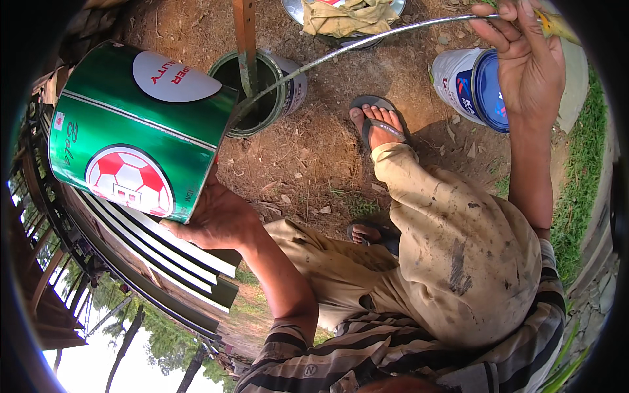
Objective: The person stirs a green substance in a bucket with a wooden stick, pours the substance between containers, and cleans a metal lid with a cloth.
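My left hand (219, 213) grips a green metal paint can (134, 131) from below and the side. The can is tipped, its mouth end turned toward an open pail (288, 92) on the ground; its contents are hidden. My right hand (531, 72) is raised at the upper right, its fingers closed around a thin, curved metal rod (367, 42). The rod's other end reaches the can's mouth, over the pail. Something yellowish (557, 26) shows beside the right fingers. A reddish-brown wooden stick (244, 39) stands in the pail.
A white pail with a blue lid (491, 88) lies or leans by my right forearm. A crumpled tan cloth (347, 16) rests on a round container at the top. My sandalled foot (380, 124) is on bare soil. White strips (157, 242) lie at left; grass (583, 190) borders the right.
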`<state>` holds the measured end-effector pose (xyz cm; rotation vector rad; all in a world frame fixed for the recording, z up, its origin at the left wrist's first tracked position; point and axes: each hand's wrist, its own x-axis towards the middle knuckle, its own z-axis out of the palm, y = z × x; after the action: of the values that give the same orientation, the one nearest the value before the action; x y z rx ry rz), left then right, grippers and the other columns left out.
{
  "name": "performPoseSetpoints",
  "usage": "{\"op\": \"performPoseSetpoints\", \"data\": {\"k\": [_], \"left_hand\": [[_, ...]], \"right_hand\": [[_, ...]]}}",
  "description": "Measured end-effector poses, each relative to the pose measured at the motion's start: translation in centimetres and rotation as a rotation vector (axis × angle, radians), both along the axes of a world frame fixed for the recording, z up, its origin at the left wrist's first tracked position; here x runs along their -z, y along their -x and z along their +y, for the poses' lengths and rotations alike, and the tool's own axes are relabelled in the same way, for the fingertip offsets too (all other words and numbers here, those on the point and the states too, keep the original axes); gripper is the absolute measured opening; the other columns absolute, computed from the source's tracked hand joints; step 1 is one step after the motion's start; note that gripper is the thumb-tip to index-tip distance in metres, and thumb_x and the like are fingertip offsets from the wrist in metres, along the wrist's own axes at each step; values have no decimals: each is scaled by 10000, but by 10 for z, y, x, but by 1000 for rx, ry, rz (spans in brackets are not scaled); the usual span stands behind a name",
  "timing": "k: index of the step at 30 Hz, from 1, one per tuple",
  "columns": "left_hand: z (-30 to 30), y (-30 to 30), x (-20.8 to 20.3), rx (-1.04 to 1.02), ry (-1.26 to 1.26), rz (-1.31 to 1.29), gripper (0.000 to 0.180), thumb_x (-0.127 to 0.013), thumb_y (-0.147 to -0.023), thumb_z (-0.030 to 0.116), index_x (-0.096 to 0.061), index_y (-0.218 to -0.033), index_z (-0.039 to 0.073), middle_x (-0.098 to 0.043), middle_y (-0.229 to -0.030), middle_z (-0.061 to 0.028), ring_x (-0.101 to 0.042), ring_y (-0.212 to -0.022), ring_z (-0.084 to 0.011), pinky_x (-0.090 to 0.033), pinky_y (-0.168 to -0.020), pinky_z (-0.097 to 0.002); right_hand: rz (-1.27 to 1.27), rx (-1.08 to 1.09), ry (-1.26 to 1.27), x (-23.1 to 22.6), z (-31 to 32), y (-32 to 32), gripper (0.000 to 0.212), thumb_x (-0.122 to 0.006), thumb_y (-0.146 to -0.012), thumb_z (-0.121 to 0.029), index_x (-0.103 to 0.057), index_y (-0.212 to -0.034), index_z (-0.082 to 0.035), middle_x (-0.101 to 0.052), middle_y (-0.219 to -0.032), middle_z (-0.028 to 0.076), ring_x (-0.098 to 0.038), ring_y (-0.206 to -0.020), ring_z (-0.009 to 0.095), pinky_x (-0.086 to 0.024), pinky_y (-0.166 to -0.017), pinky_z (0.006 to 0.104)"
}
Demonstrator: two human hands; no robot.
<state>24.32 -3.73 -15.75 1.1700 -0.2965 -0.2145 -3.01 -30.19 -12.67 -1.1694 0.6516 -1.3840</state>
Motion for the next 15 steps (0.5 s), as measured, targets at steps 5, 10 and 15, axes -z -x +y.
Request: {"op": "performPoseSetpoints", "data": {"k": [5, 10, 15], "left_hand": [[6, -4, 4, 28, -23, -26, 699, -395, -1094, 547, -357, -1610, 77, -574, -1501, -189, -654, -1259, -363, -608, -967, -579], [8, -3, 6, 12, -4, -8, 697, -388, -1097, 543, -348, -1614, 79, -572, -1504, -186, -647, -1272, -360, -604, -976, -581], [7, -1, 4, 21, -26, -20, 695, -385, -1099, 541, -343, -1619, 81, -565, -1514, -182, -633, -1297, -356, -598, -989, -589]], "right_hand": [[-40, -10, -20, 2, 1, 4, 213, -546, -1109, -165, -463, -1250, -30, -621, -873, 83, -775, -826, 275, -706, -643, 315], [-79, -17, -21, -1, 6, -4, 246, -564, -1102, -169, -449, -1267, -29, -613, -880, 87, -774, -815, 283, -707, -640, 323], [13, 41, 18, 9, 1, -3, 286, -592, -1090, -174, -457, -1281, -10, -621, -879, 91, -774, -797, 284, -703, -628, 315]]}}
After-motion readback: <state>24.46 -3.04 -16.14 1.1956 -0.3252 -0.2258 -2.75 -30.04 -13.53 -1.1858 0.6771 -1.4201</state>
